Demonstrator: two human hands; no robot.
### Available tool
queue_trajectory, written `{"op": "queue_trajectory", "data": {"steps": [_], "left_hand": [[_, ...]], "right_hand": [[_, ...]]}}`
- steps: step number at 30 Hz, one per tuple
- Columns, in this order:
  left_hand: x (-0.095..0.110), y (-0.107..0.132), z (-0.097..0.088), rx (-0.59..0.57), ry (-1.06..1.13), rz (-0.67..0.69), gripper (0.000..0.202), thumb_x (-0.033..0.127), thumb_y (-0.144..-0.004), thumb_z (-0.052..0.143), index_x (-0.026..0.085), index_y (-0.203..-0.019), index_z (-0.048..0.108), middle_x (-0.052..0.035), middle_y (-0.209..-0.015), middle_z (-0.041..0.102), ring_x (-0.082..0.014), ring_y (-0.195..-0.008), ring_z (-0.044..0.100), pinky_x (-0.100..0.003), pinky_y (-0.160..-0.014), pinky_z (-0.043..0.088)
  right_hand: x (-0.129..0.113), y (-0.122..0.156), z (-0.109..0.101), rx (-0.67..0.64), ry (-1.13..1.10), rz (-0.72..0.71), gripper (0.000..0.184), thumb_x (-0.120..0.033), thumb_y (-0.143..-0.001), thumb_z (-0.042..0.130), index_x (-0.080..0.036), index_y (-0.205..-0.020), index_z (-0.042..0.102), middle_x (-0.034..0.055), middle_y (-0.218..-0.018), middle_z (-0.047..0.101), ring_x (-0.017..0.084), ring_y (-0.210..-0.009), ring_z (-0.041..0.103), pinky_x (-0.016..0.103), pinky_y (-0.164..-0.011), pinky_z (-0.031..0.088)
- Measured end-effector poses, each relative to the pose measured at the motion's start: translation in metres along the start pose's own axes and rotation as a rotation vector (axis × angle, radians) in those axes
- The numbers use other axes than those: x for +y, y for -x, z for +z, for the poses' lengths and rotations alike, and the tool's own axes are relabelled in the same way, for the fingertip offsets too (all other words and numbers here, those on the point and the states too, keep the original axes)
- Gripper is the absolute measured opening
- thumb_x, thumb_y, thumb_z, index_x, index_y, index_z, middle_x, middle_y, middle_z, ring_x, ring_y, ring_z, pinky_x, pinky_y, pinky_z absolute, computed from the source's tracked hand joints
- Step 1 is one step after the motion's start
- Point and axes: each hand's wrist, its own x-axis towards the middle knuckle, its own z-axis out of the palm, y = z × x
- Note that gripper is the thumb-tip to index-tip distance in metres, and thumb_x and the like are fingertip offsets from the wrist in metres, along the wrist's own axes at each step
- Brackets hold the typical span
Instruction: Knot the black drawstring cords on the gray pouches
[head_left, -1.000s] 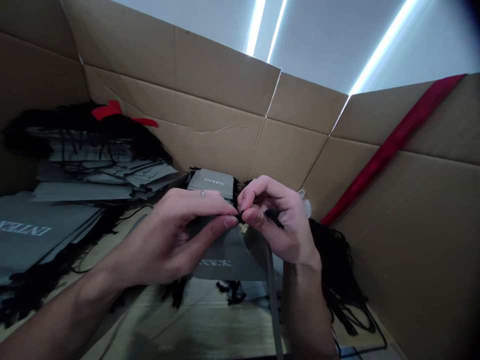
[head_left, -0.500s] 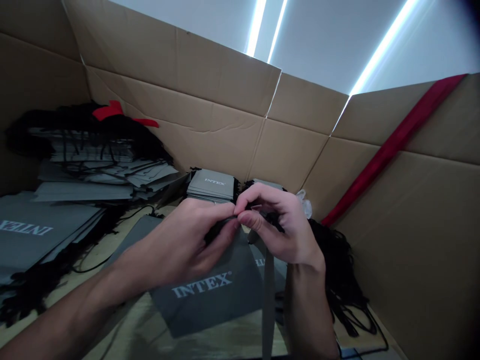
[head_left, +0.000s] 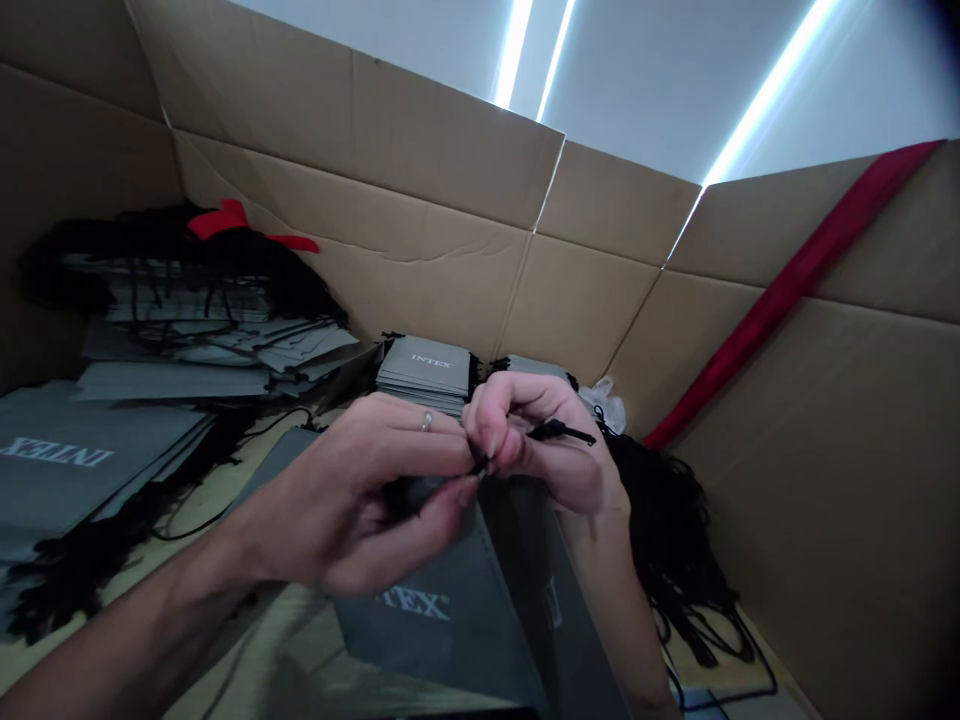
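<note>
The grey fabric INTEX bag (head_left: 442, 630) has swung round, its white logo (head_left: 415, 604) now tilting down to the right.

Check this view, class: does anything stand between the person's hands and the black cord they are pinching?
Nothing visible does. The left hand and right hand both reach the black cord directly, their fingers on it, while the grey INTEX bag lies below them, not between.

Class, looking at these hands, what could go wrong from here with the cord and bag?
The thin black cord, pinched by the fingertips of the left hand and right hand, could slip. The grey bag below might drag on it. The tangled black cords nearby could snag.
</note>
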Motion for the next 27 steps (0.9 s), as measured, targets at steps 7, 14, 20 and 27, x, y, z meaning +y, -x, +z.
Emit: {"op": "queue_trajectory", "data": {"steps": [7, 14, 20, 27], "left_hand": [[-0.006, 0.002, 0.002, -0.003, -0.105, 0.029, 0.019, 0.009, -0.102, 0.056, 0.020, -0.088, 0.061, 0.0026, -0.072, 0.054, -0.0123, -0.063, 0.049, -0.033, -0.060, 0.036], [-0.006, 0.000, 0.011, 0.060, -0.149, 0.091, 0.021, 0.006, -0.100, 0.056, 0.022, -0.087, 0.057, 0.0023, -0.071, 0.056, -0.0128, -0.062, 0.048, -0.033, -0.058, 0.037], [0.003, 0.000, 0.012, 0.039, -0.054, 0.110, 0.023, 0.005, -0.096, 0.056, 0.024, -0.084, 0.051, 0.0015, -0.070, 0.051, -0.0149, -0.062, 0.043, -0.034, -0.057, 0.036], [0.003, -0.002, 0.009, 0.090, -0.094, 0.071, 0.026, 0.009, -0.103, 0.055, 0.022, -0.081, 0.051, 0.0030, -0.068, 0.046, -0.0124, -0.061, 0.041, -0.030, -0.057, 0.036]], "right_hand": [[-0.020, 0.010, -0.001, -0.011, 0.117, 0.013, 0.044, -0.041, -0.074, 0.107, -0.022, -0.104, 0.080, 0.0022, -0.086, 0.071, 0.016, -0.068, 0.064, 0.027, -0.062, 0.053], [-0.012, 0.005, -0.004, -0.024, 0.027, 0.006, 0.032, -0.034, -0.076, 0.105, -0.019, -0.088, 0.080, 0.0007, -0.076, 0.070, 0.013, -0.064, 0.060, 0.023, -0.057, 0.047], [0.004, -0.003, -0.002, -0.077, -0.110, -0.024, 0.042, -0.041, -0.073, 0.104, -0.019, -0.074, 0.068, -0.0026, -0.065, 0.061, 0.011, -0.055, 0.053, 0.024, -0.056, 0.046], [0.002, -0.008, -0.001, 0.054, -0.057, 0.007, 0.047, -0.051, -0.071, 0.104, -0.019, -0.077, 0.069, -0.0028, -0.066, 0.060, 0.010, -0.056, 0.047, 0.024, -0.054, 0.037]]}}
